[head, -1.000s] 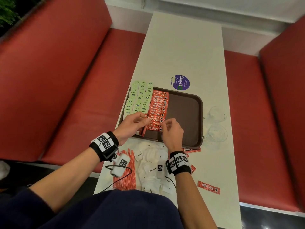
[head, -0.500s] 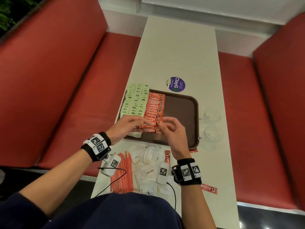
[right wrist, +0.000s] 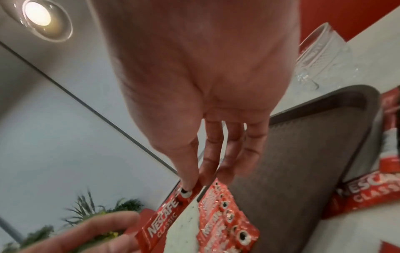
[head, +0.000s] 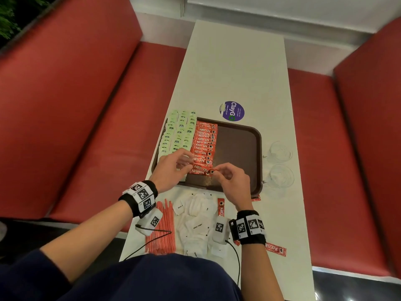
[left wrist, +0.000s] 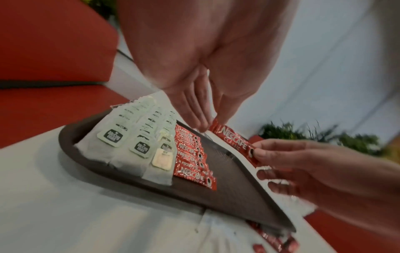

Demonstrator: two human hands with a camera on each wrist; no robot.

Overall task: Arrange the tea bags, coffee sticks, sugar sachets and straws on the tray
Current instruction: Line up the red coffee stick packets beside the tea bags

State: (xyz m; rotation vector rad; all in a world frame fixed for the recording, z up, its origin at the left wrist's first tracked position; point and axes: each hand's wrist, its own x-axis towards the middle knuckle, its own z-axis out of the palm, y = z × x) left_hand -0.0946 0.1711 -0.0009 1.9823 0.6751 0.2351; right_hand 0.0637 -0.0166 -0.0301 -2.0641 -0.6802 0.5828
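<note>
A brown tray holds rows of green tea bags on its left. Beside them lies a column of red coffee sticks. One coffee stick hangs crosswise just above the column's near end. My left hand pinches its left end and my right hand pinches its right end. The left wrist view shows this stick clear of the tray, held at both ends. In the right wrist view my thumb and forefinger grip the stick. White sugar sachets and red straws lie on the table near me.
Two clear glasses stand right of the tray. Loose coffee sticks lie on the table near my right wrist. A purple sticker sits beyond the tray. Red benches flank the narrow white table.
Both hands stayed at the near end of the coffee column. My right hand has slid right to the stick's end, so one stick now spans between the hands.
</note>
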